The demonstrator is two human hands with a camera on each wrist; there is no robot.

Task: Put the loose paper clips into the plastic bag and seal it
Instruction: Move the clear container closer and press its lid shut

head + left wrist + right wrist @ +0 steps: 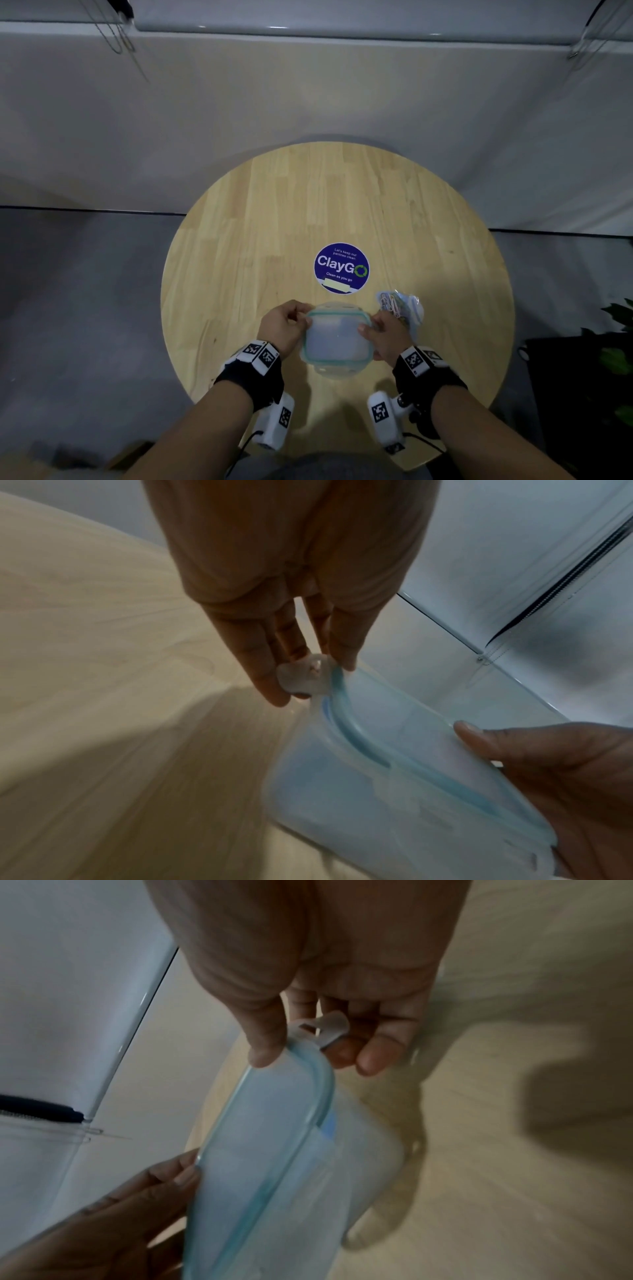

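A clear plastic bag lies crumpled on the round wooden table, right of my hands, with several coloured paper clips in or on it; I cannot tell which. Both hands hold a translucent food container with a teal-rimmed lid. My left hand pinches the lid's left latch tab. My right hand has its thumb on the lid's right edge and its fingers curled under the right latch tab. The lid looks slightly raised off the box.
A round blue "ClayGo" sticker sits on the table just beyond the container. A pale wall stands behind the table, grey floor to the left. A dark box and a green plant are at the right edge.
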